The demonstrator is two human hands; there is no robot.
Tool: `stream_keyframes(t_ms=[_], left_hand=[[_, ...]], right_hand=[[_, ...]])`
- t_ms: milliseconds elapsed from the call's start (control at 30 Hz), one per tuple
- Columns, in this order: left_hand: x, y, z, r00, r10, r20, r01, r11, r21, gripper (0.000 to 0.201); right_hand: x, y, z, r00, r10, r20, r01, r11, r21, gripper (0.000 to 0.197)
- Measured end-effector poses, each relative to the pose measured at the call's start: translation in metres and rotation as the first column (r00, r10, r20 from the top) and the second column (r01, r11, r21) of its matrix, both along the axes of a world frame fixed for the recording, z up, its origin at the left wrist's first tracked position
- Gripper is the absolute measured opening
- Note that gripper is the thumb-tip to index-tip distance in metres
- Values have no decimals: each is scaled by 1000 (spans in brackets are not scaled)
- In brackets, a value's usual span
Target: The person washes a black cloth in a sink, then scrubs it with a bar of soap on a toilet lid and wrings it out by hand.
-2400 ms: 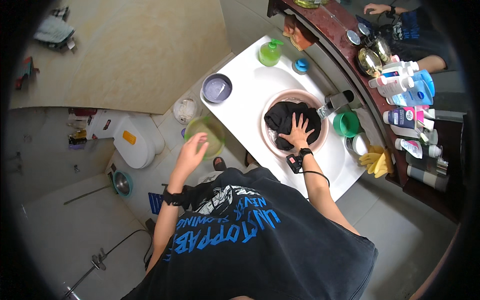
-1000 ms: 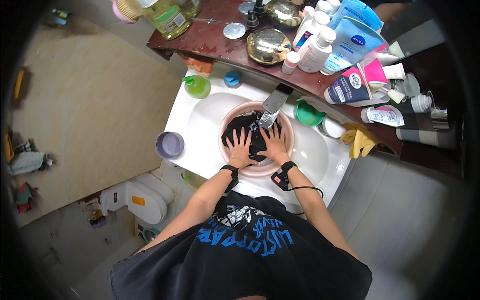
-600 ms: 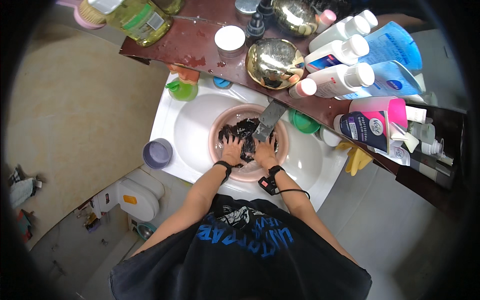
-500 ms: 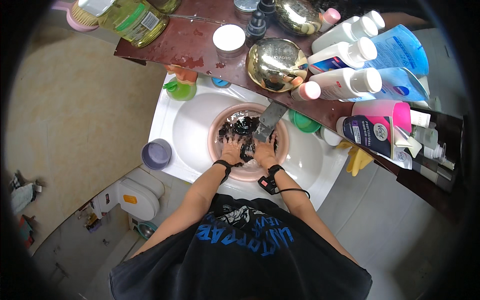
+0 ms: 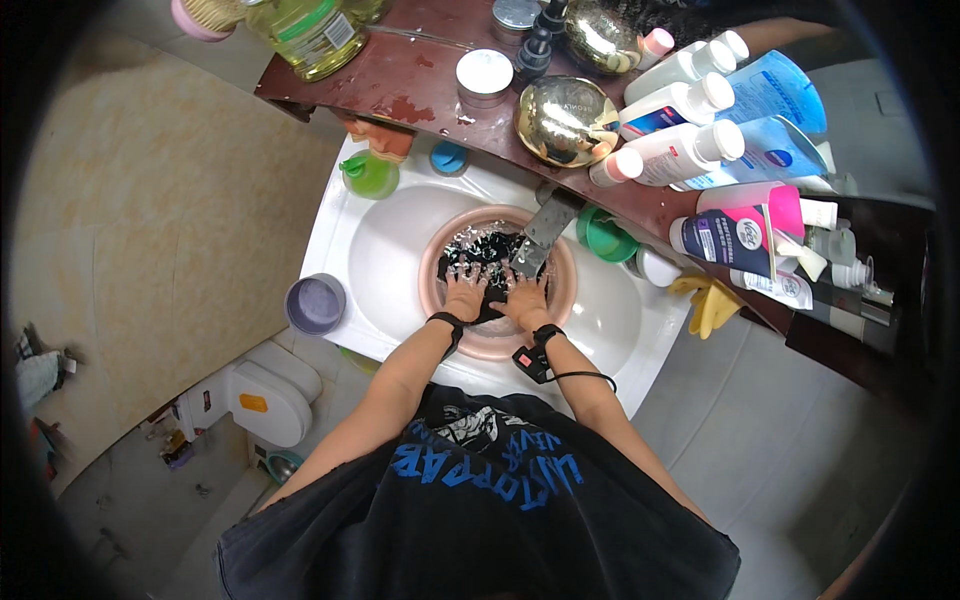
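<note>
The left hand (image 5: 465, 298) and right hand (image 5: 524, 300) rest, fingers apart, on black cloth (image 5: 500, 244) in the water of a pink basin (image 5: 429, 280) mid-sink (image 5: 378, 250). A purple cup (image 5: 315, 306) stands at the sink's near-left corner, a green soap bottle (image 5: 371, 178) at its far-left corner.

The black cloth (image 5: 491, 300) is seen wet, the basin (image 5: 570, 285) made of smooth plastic. The sink (image 5: 380, 260) is finished in gloss, the faucet (image 5: 549, 223) in metal, the gold case (image 5: 567, 122) in mirror polish.
</note>
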State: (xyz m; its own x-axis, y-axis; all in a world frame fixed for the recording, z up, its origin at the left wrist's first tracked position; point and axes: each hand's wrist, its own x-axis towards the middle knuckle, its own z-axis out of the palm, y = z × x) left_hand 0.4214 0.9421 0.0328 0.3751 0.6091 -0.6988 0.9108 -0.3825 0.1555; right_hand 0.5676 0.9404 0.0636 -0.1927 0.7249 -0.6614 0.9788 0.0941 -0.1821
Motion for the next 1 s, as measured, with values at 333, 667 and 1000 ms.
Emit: stream_keyframes(t_ms=[333, 667, 1000], left_hand=[[-10, -8, 39, 960, 57, 274, -81, 994, 78, 59], [-43, 17, 65, 818, 397, 415, -303, 912, -275, 50], [-65, 29, 64, 493, 609, 622, -552, 771, -317, 58]], right_hand=[[33, -41, 13, 988, 3, -155, 17, 992, 124, 103], [49, -14, -5, 812, -256, -524, 282, 959, -32, 37], [47, 34, 101, 715, -556, -423, 572, 814, -103, 54]])
